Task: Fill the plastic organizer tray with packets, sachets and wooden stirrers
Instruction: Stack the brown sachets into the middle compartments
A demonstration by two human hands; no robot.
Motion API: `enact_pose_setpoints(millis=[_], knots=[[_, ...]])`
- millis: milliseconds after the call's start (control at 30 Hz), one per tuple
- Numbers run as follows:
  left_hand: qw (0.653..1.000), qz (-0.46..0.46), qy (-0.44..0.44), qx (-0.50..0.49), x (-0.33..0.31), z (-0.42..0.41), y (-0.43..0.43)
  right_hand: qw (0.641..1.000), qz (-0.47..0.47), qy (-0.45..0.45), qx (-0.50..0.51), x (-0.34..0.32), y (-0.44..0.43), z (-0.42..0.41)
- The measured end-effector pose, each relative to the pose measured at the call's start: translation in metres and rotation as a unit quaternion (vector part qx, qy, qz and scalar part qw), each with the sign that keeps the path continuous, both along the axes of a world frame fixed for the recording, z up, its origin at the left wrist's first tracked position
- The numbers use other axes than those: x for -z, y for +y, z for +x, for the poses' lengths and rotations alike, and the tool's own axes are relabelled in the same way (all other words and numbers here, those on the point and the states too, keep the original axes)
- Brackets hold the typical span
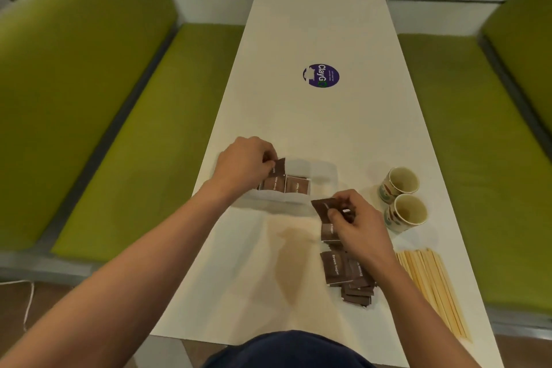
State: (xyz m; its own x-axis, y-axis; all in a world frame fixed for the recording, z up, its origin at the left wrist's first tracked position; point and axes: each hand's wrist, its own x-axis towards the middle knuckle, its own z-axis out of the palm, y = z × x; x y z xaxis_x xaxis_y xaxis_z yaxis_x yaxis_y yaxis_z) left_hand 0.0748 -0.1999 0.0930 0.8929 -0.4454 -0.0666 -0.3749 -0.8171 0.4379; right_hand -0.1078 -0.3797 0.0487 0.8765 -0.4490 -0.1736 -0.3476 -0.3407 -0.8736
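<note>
Nearest you, a loose pile of brown packets (349,275) lies on the white worktop (313,122), waiting to be sorted. Just to its right, a bundle of wooden stirrers (430,287) lies flat, none of them in the tray yet.

Your right hand (355,224) is above the far end of the pile, its fingers curled around a few brown packets (324,207). Two paper cups (401,197) stand beside it on the right and appear empty.

Beyond that is the clear plastic organizer tray (324,172). A short row of brown packets (286,184) already stands in its left part, while the right part shows nothing inside. Your left hand (242,164) pinches one packet (279,167) over the tray's left end. Farther off, a round purple sticker (321,75) marks the worktop.

The task looks to be at an early stage: filling has begun, but most of the packets and all the stirrers remain. No sachets of any other kind can be made out.
</note>
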Motion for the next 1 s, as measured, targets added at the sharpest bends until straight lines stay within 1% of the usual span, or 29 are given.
enact_pose_setpoints(millis=[67, 233, 300, 367, 433, 500, 600, 733, 867, 1000], knots=[[0.999, 0.045, -0.003, 0.022, 0.007, 0.009, -0.005, 0.999, 0.017, -0.019, 0.022, -0.004, 0.003, -0.001], [0.989, 0.123, -0.011, 0.082, 0.022, 0.022, -0.015, 0.996, 0.038, -0.062, 0.056, -0.011, 0.007, 0.0], [0.98, 0.162, -0.038, 0.111, 0.026, 0.023, -0.02, 0.996, 0.019, -0.065, 0.066, -0.014, 0.007, 0.004], [0.965, 0.211, -0.08, 0.133, 0.031, 0.019, -0.023, 0.997, -0.005, -0.059, 0.055, -0.017, 0.006, 0.009], [0.951, 0.234, -0.115, 0.165, 0.034, 0.017, -0.025, 0.997, -0.022, -0.06, 0.052, -0.023, 0.008, 0.02], [0.948, 0.217, -0.139, 0.185, 0.04, 0.018, -0.025, 0.995, -0.061, -0.068, 0.043, -0.028, 0.01, 0.035], [0.965, 0.142, -0.159, 0.153, 0.037, 0.016, -0.019, 0.993, -0.104, -0.059, 0.018, -0.028, 0.006, 0.063], [0.981, 0.065, -0.153, 0.103, 0.025, 0.002, 0.001, 0.986, -0.164, 0.014, -0.031, -0.017, 0.0, 0.097], [0.987, 0.017, -0.153, 0.055, 0.022, -0.01, 0.024, 0.958, -0.261, 0.084, -0.081, -0.004, -0.002, 0.114], [0.993, -0.018, -0.117, 0.028, 0.017, -0.022, 0.035, 0.918, -0.356, 0.128, -0.119, 0.006, 0.004, 0.119]])
